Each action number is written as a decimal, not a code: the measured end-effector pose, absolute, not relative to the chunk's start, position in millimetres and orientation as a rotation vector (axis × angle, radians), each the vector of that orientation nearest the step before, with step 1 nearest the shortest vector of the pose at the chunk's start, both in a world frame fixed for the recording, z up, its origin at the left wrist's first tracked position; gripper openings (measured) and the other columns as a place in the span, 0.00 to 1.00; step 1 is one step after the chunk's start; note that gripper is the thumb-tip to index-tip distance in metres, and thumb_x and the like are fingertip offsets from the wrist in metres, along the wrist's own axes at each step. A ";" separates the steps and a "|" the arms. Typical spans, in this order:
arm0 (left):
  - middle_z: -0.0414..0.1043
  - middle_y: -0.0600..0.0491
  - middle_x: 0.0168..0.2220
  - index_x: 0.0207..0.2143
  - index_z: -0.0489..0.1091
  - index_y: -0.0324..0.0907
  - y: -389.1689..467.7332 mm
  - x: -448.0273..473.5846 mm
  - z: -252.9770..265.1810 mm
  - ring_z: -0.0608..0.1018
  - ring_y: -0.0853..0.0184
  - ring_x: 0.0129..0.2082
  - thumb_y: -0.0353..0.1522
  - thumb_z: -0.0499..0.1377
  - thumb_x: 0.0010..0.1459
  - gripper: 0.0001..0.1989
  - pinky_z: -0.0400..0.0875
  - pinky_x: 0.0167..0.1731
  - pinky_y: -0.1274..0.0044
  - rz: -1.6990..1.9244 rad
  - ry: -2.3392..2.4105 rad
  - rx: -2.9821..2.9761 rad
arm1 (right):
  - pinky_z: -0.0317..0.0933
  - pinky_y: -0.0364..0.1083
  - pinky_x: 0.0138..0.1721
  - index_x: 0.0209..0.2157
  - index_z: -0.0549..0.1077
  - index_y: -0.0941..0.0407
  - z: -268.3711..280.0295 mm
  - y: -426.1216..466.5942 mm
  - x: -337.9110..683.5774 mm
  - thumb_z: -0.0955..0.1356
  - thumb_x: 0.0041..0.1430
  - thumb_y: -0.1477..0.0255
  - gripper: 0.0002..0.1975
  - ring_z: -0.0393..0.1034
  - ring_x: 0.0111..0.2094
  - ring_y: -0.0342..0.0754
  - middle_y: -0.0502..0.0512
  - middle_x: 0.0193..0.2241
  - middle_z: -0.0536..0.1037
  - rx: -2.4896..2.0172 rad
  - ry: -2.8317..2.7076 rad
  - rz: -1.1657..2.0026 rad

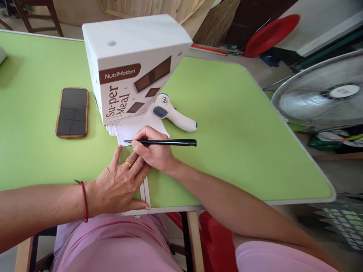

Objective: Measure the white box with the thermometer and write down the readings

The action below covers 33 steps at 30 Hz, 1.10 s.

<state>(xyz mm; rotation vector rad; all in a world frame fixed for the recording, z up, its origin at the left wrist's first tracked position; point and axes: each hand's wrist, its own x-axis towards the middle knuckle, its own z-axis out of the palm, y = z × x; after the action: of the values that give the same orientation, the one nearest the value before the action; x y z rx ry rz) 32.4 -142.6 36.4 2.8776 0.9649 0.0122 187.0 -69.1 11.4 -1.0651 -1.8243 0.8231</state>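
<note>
My right hand (155,149) grips a black pen (172,142), its tip touching a small white sheet of paper (134,126) near the left edge. Rows of small handwriting run along that edge. My left hand (121,179) lies flat with fingers apart, a gold ring on one finger, its fingertips at the paper's lower edge and partly under my right hand. A white NutriMotion box (119,90) stands upright just behind the paper, over its far part. Touching the paper's right side is a white and blue infrared thermometer (176,115), lying on the table.
A phone (72,113) in a brown-edged case lies left of the box on the green table (232,151). Beyond the table's right edge stands a fan (323,90). A broom (217,24) and a red round basin (272,36) are on the floor behind.
</note>
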 end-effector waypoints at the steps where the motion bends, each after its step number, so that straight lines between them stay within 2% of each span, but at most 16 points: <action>1: 0.58 0.30 0.69 0.70 0.55 0.27 -142.6 32.5 36.4 0.59 0.38 0.70 0.57 0.57 0.64 0.48 0.58 0.61 0.38 0.014 0.964 2.878 | 0.59 0.42 0.24 0.25 0.66 0.52 11.6 -69.1 187.0 0.68 0.54 0.73 0.07 0.61 0.20 0.41 0.43 0.18 0.70 -1.055 -1.827 0.825; 17: 0.57 0.30 0.69 0.70 0.55 0.28 -141.8 32.4 38.1 0.58 0.38 0.70 0.57 0.57 0.64 0.48 0.57 0.61 0.38 -0.004 0.963 2.864 | 0.57 0.41 0.22 0.26 0.64 0.52 13.2 -69.4 188.0 0.67 0.55 0.74 0.07 0.59 0.19 0.39 0.42 0.19 0.68 -1.017 -1.884 0.845; 21: 0.52 0.30 0.71 0.71 0.54 0.29 -142.6 32.2 35.3 0.55 0.39 0.72 0.58 0.56 0.64 0.48 0.56 0.62 0.38 -0.008 0.973 2.868 | 0.60 0.41 0.24 0.29 0.67 0.52 16.3 -70.4 192.2 0.66 0.59 0.73 0.05 0.64 0.21 0.40 0.43 0.21 0.71 -1.000 -1.870 0.658; 23: 0.52 0.30 0.71 0.70 0.55 0.29 -144.0 32.4 32.6 0.55 0.40 0.71 0.58 0.56 0.64 0.49 0.55 0.62 0.38 0.008 0.975 2.880 | 0.66 0.43 0.30 0.34 0.71 0.53 18.4 -68.7 197.1 0.66 0.62 0.73 0.02 0.69 0.25 0.42 0.47 0.25 0.76 -0.922 -1.930 0.495; 25: 0.54 0.29 0.70 0.69 0.58 0.29 -144.4 32.1 30.7 0.57 0.39 0.71 0.59 0.58 0.62 0.48 0.56 0.62 0.39 0.063 0.983 2.904 | 0.69 0.46 0.37 0.39 0.74 0.53 19.4 -64.4 203.5 0.65 0.64 0.74 0.06 0.74 0.32 0.46 0.52 0.31 0.79 -0.858 -2.075 0.301; 27: 0.61 0.29 0.66 0.63 0.65 0.29 -140.8 29.7 31.6 0.64 0.40 0.66 0.56 0.59 0.63 0.41 0.64 0.59 0.44 0.175 0.979 2.938 | 0.69 0.49 0.42 0.41 0.76 0.55 19.1 -58.5 210.4 0.64 0.65 0.76 0.09 0.75 0.38 0.50 0.57 0.35 0.79 -0.888 -2.251 0.107; 29: 0.73 0.33 0.53 0.50 0.71 0.32 -131.1 24.3 35.9 0.76 0.46 0.53 0.48 0.55 0.69 0.25 0.74 0.48 0.55 0.413 0.945 2.937 | 0.68 0.50 0.42 0.43 0.77 0.57 18.9 -52.8 216.2 0.63 0.66 0.79 0.12 0.74 0.40 0.52 0.60 0.38 0.79 -1.008 -2.411 -0.034; 30: 0.76 0.38 0.43 0.42 0.71 0.35 -123.9 20.6 39.2 0.78 0.53 0.43 0.42 0.52 0.72 0.18 0.76 0.40 0.62 0.595 0.925 2.906 | 0.67 0.50 0.42 0.45 0.77 0.58 19.2 -50.6 218.3 0.62 0.66 0.80 0.13 0.73 0.41 0.53 0.62 0.39 0.79 -1.071 -2.486 -0.078; 31: 0.73 0.44 0.37 0.38 0.68 0.38 -115.6 16.3 42.8 0.76 0.59 0.36 0.36 0.49 0.72 0.13 0.74 0.34 0.67 0.833 0.907 2.843 | 0.66 0.50 0.41 0.46 0.77 0.59 20.2 -49.0 219.7 0.61 0.67 0.80 0.14 0.72 0.41 0.54 0.63 0.39 0.78 -1.129 -2.561 -0.103; 33: 0.69 0.48 0.38 0.42 0.64 0.42 -97.3 6.6 49.1 0.74 0.61 0.39 0.30 0.50 0.69 0.04 0.73 0.38 0.67 1.388 0.917 2.700 | 0.64 0.50 0.39 0.47 0.76 0.60 23.9 -47.8 220.3 0.59 0.68 0.82 0.16 0.70 0.42 0.55 0.65 0.40 0.77 -1.244 -2.696 -0.120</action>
<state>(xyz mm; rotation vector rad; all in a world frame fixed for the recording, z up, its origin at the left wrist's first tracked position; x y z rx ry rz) 6.6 -97.3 49.1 2.7001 0.9173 1.3883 220.3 -47.8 23.9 -1.2436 -2.6965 -0.1203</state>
